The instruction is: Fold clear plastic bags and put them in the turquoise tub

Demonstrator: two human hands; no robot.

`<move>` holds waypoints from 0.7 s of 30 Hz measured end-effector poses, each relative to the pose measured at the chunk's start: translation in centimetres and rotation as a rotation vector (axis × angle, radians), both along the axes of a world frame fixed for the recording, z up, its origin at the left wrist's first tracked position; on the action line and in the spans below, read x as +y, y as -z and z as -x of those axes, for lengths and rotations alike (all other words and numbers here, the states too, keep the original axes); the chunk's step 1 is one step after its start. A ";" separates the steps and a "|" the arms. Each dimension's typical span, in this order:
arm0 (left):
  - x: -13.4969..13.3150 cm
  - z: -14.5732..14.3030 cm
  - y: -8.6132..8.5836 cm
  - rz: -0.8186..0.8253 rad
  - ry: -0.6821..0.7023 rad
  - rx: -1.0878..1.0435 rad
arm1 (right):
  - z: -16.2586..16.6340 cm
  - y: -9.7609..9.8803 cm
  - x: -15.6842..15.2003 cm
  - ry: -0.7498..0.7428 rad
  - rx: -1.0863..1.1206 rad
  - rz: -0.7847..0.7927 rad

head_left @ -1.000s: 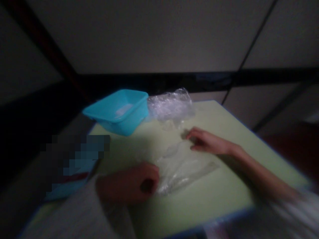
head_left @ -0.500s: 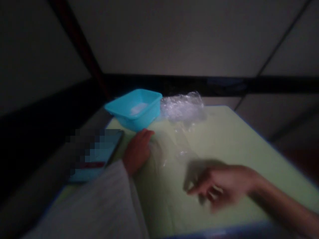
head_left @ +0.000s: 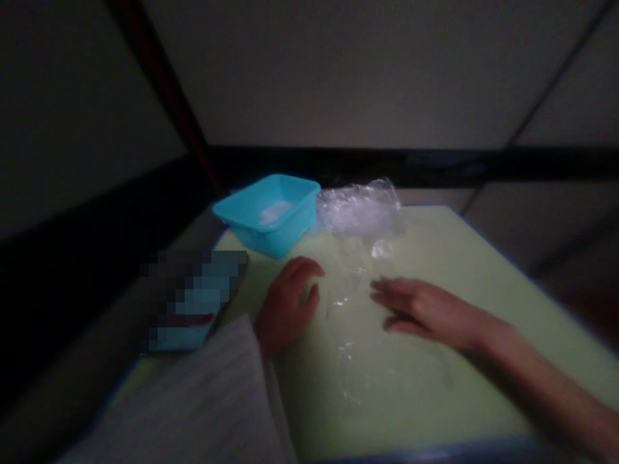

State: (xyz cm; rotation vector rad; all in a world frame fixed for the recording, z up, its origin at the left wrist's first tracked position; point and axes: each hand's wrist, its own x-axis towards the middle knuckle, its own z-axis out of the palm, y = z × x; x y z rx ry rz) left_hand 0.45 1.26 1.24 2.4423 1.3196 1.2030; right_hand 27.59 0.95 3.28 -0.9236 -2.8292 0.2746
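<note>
We have both hands over a clear plastic sheet (head_left: 346,352) at the middle of the tabletop (head_left: 309,412).
Our left hand (head_left: 287,306) is loosely curled, thumb apart from the fingers; our right hand (head_left: 420,310) is flat and released, palm down, at the sheet's other side. The view is dim and blurred, so we cannot tell whether the fingertips touch the film. Our blue basin (head_left: 293,233) stands by the tabletop's far left corner, beside a crumpled clear plastic heap (head_left: 362,207) along the far edge.

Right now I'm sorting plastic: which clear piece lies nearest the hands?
The flat sheet between left hand and right hand; the bunched one sits beside the turquoise tub.
</note>
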 end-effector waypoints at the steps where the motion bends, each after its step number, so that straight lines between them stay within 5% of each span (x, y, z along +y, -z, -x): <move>1: -0.6 -0.4 -0.1 0.046 0.090 0.016 | 0.0 -0.1 -0.1 0.010 -0.016 -0.022; 5: -2.5 -2.0 -0.5 0.223 0.435 0.236 | 0.7 0.2 -0.4 -0.047 -0.008 -0.095; 7: -2.9 -2.3 -0.5 0.276 0.463 0.338 | 1.0 0.7 -0.4 -0.088 0.002 -0.077; 15: -1.7 -0.4 0.0 0.426 0.157 0.605 | 0.8 1.8 -0.5 -0.045 -0.018 0.003; 21: 0.2 1.5 -0.2 0.408 -0.008 0.590 | 0.7 1.5 -0.4 0.008 -0.024 -0.058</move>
